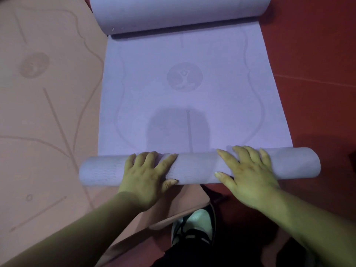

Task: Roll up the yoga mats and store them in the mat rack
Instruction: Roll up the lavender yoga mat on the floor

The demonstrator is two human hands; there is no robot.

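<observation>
A lavender yoga mat (185,105) lies flat on the red floor, printed with a round emblem and curved lines. Its near end is wound into a roll (196,166) lying across the frame. My left hand (148,172) presses on the roll's left half, fingers curled over the top and thumb at its near side. My right hand (248,170) rests on the right half, fingers spread over the top. The mat's far end curls up into a second large roll (179,12) at the top of the frame. No mat rack is in view.
A pink yoga mat (44,105) lies flat on the left, partly under the lavender roll. Red tiled floor (316,70) runs along the right. A white and black shoe (194,226) stands just behind the roll, on the pink mat's corner.
</observation>
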